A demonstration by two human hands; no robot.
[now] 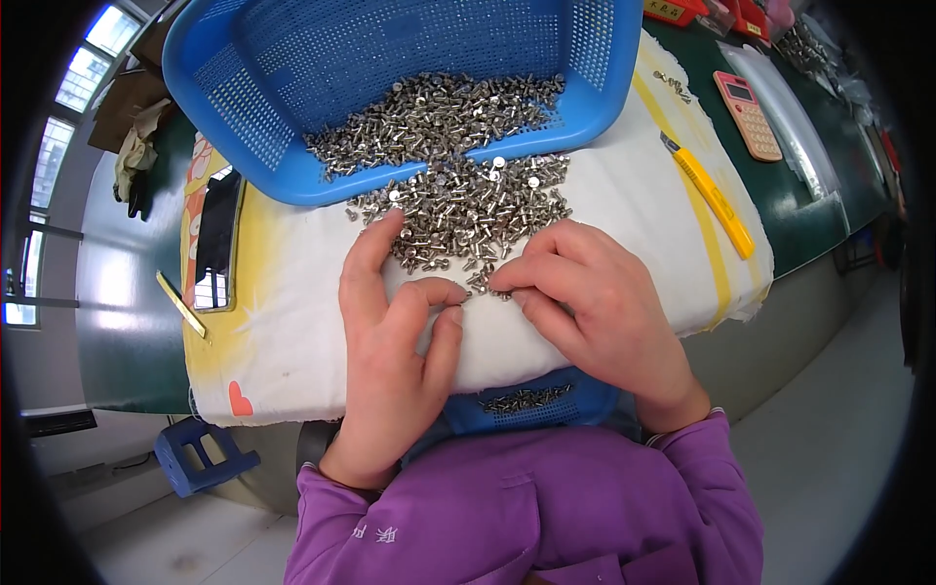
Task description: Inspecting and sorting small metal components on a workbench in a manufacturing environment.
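A heap of small silver screws lies on a white cloth, spilling from a tilted blue perforated basket that holds many more. My left hand rests on the cloth, index finger stretched into the heap's near edge, thumb and other fingers curled. My right hand lies palm down beside it, fingertips pinching at screws at the heap's near edge. Below the cloth's front edge a second blue basket holds a few screws.
A yellow utility knife lies on the cloth at the right. A pink calculator sits on the green table beyond. A dark phone lies at the cloth's left edge. A blue stool stands on the floor.
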